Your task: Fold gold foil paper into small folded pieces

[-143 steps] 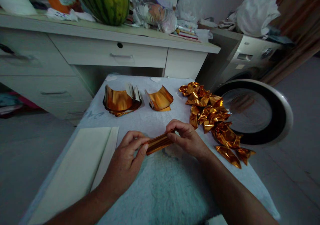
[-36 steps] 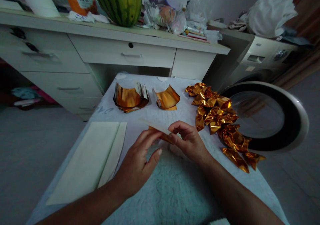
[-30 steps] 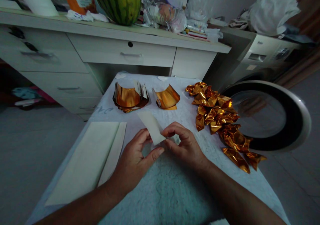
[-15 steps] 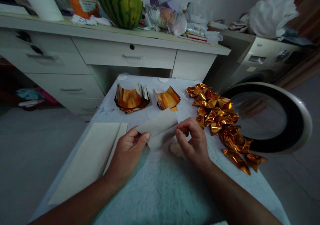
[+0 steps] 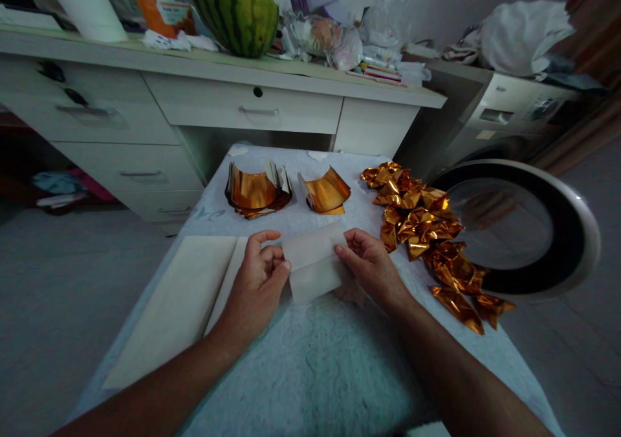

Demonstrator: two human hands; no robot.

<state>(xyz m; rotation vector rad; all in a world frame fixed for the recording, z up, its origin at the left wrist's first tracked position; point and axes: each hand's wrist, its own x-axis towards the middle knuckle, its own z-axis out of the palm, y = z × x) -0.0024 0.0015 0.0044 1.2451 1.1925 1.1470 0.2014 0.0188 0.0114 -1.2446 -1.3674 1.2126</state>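
Observation:
Between my hands, above the table, is a piece of pale paper (image 5: 315, 262) with a crease or overlapping edge across its middle. My left hand (image 5: 262, 275) pinches its left edge between thumb and curled fingers, the index finger stretched out. The right edge is gripped by my right hand (image 5: 371, 262), thumb in front. Beyond them lie a curved stack of gold foil sheets (image 5: 252, 190) and a smaller curved stack of gold foil (image 5: 328, 192). To the right, several folded, shiny gold foil pieces (image 5: 427, 223) form a heap.
Long pale sheets (image 5: 169, 301) lie on the cloth-covered table (image 5: 310, 372) at left. A white desk with drawers (image 5: 242, 101) stands behind, bearing a cut watermelon (image 5: 233, 17) and plastic bags. At right, the open washing machine door (image 5: 514, 227) stands close to the table edge.
My right hand has closed on the right edge of the paper, which is now held flatter and more level between both hands. My left index finger has lifted away from it.

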